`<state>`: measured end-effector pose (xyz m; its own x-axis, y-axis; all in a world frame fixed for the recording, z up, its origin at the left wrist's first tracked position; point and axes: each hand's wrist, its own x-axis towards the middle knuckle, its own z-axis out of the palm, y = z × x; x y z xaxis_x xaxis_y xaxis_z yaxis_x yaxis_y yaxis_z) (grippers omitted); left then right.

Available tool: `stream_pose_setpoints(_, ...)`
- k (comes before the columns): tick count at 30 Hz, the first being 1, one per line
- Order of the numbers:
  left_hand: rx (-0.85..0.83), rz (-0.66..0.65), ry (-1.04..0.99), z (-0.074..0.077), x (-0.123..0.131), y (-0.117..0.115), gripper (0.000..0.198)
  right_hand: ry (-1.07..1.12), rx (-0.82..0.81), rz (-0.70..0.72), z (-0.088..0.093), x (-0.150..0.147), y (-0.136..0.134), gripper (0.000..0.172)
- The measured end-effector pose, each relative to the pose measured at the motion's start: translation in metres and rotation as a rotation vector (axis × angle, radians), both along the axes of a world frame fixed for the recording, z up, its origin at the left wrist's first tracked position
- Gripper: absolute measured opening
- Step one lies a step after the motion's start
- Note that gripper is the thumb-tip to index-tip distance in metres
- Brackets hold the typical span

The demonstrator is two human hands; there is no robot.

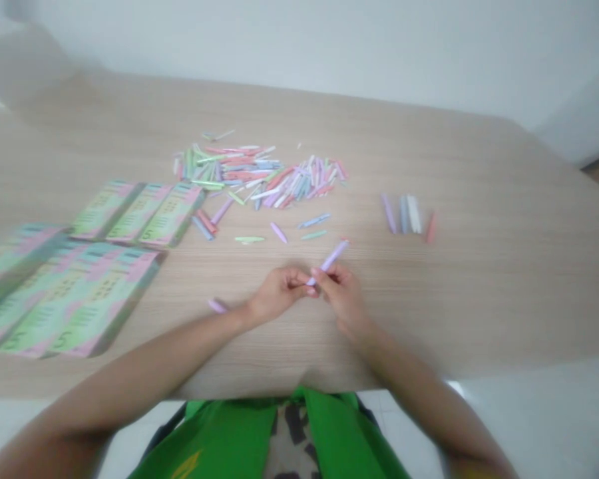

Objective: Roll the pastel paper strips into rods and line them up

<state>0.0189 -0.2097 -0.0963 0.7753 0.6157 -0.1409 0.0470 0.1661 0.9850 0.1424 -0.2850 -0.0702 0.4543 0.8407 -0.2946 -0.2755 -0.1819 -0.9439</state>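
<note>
Over the front middle of the table, a purple pen [336,253] points up and to the right between both hands. My right hand [347,296] is closed around its lower part with thumb and fingers. My left hand [279,291] pinches at the pen's lower end, its fingertips touching those of the right. Just beyond the hands lie a few loose pieces, among them a purple one [279,232], a blue one [314,220] and a teal one [314,235]. Another purple piece [217,306] lies beside my left forearm, partly hidden by it.
A heap of pastel pens and pen parts [259,174] spreads across the table's middle. To the right, a short row holds a purple piece [388,213], a blue one [404,214], white ones [414,214] and a red one [431,227]. Several green-and-pink boxes [102,303] lie at the left.
</note>
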Motion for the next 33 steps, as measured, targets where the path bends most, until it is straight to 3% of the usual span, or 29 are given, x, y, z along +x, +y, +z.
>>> stream_pose_setpoints(4,0.101,0.170,0.104,0.002,0.002,-0.005,0.031,-0.029,-0.002,-0.050,0.001,0.002,-0.001,0.038)
stream_pose_setpoints(7,0.128,0.202,0.138,0.004,0.002,-0.003,0.034,-0.008,-0.019,-0.067,-0.002,0.007,-0.001,0.038)
stream_pose_setpoints(13,-0.062,-0.051,-0.046,0.003,-0.005,0.021,0.039,0.212,0.112,0.008,-0.001,0.013,0.001,0.031)
stream_pose_setpoints(21,-0.097,-0.272,-0.091,0.009,-0.012,0.018,0.040,0.131,0.175,0.074,0.001,0.009,-0.007,0.033)
stream_pose_setpoints(28,-0.199,-0.228,-0.035,0.014,-0.009,0.014,0.039,0.025,0.051,0.019,0.003,0.011,-0.006,0.032)
stream_pose_setpoints(30,-0.135,-0.211,-0.006,0.013,-0.007,0.011,0.040,-0.017,0.038,-0.012,0.004,0.010,-0.005,0.032)
stream_pose_setpoints(33,0.099,-0.170,0.027,0.010,-0.003,0.005,0.039,-0.115,0.010,-0.069,0.003,0.010,-0.003,0.034)
